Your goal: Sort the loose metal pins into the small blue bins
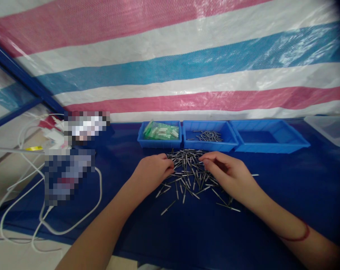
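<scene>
A loose heap of metal blind rivets lies on the blue tabletop, several strays spread toward me. At the heap's left edge, my left hand has its fingers curled and closed over the rivets. My right hand is at the right side, thumb and index finger pinched together above the heap. What either set of fingertips holds is too small or hidden to make out. Just behind the heap, the middle blue bin contains more rivets.
The left blue bin holds a green-and-clear plastic bag with white pieces. A third blue bin adjoins on the right, near a clear plastic container. White cables loop at left. A striped sheet hangs behind.
</scene>
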`<state>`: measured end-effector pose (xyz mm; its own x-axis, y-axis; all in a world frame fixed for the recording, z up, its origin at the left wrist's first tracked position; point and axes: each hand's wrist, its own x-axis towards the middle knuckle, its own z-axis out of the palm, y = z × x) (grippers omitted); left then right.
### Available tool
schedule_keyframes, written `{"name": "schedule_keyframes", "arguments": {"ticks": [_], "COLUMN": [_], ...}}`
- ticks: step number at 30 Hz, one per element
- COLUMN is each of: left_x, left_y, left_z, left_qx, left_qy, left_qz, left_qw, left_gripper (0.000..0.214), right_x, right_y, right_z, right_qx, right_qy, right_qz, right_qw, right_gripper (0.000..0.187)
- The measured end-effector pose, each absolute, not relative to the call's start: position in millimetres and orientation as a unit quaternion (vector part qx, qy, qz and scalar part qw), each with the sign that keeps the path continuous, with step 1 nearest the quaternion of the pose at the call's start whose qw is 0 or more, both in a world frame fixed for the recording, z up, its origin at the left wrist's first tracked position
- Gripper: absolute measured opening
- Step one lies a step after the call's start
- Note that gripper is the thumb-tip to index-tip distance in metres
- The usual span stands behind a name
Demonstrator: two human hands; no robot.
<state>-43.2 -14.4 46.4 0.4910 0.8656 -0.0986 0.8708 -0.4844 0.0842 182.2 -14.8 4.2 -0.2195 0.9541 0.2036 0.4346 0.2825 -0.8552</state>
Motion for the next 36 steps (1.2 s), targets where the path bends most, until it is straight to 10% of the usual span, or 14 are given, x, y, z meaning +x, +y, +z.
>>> {"name": "schedule_keyframes", "arguments": {"ticks": [18, 36], "left_x": [-30.0, -22.7], "left_y": [-17.0, -25.6], "left_z": [42.8, 43.3], "left_qx": [0.889, 0.821], "left_qy": [0.455, 0.45], "left_qz": [0.042, 0.266], "left_qw": [0.004, 0.229], "left_gripper": [0.022, 0.021], "right_x": [177.9, 170.9], "right_y": [-19.0, -28.5], "right_z": [2.6, 9.8], "right_qx": [-0.471, -0.418], "right_qy": [-0.725, -0.696], "right_qz": [0.347, 0.47], "right_qw": [0.363, 0.347], "right_gripper": [0.021, 0.026]}}
